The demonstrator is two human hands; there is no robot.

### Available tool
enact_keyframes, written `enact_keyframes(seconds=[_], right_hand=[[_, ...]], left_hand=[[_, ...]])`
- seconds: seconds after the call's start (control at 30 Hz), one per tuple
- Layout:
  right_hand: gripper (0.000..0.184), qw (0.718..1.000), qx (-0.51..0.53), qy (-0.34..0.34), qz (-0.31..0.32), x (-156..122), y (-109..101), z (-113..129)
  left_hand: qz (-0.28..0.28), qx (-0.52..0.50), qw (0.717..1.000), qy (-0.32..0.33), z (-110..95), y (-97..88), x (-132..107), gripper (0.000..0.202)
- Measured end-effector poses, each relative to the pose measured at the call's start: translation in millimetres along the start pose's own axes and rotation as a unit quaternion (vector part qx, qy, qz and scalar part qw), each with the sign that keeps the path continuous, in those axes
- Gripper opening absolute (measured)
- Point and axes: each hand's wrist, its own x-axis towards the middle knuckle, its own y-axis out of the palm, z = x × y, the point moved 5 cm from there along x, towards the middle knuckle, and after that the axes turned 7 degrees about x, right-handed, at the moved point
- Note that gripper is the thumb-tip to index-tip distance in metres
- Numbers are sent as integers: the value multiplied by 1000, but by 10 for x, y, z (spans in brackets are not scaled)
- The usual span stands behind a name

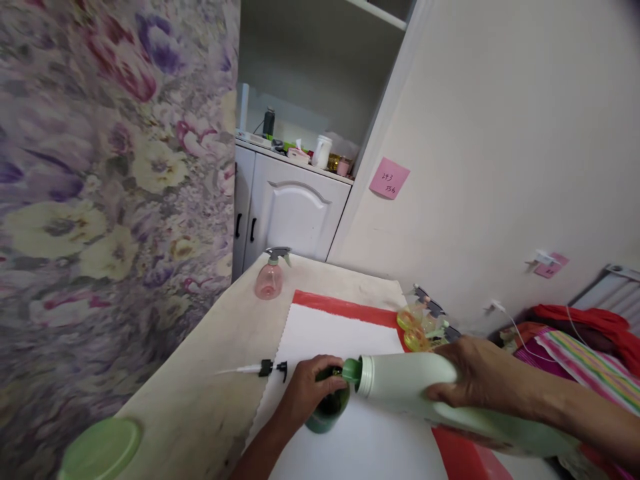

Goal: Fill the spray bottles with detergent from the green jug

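Note:
My left hand [315, 387] is wrapped round the top of a dark green bottle [327, 410] that stands on a white sheet. In my right hand [470, 373] is a large pale green jug [405, 377], tipped nearly level with its mouth to the left. Its green spout [351, 371] meets the bottle's opening beside my left thumb. Whether liquid flows is hidden. Left of the bottle lies a black pump head [273, 368] with a clear dip tube. A light green cap [103, 448] is at the lower left.
A pink spray bottle [269, 280] stands at the table's far left. Several yellow spray bottles [417, 323] are grouped near the wall at the right. The white sheet [325, 333] has a red border. Floral curtain hangs at the left; a white cabinet [295, 200] is behind.

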Motion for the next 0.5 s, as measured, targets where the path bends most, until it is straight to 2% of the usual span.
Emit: enact_keyframes(seconds=[0.5], right_hand=[[33,1000,1,-16,-5,-20,-25,20]], left_hand=[[-1,-9,1000,-2,26,8,-7,21]])
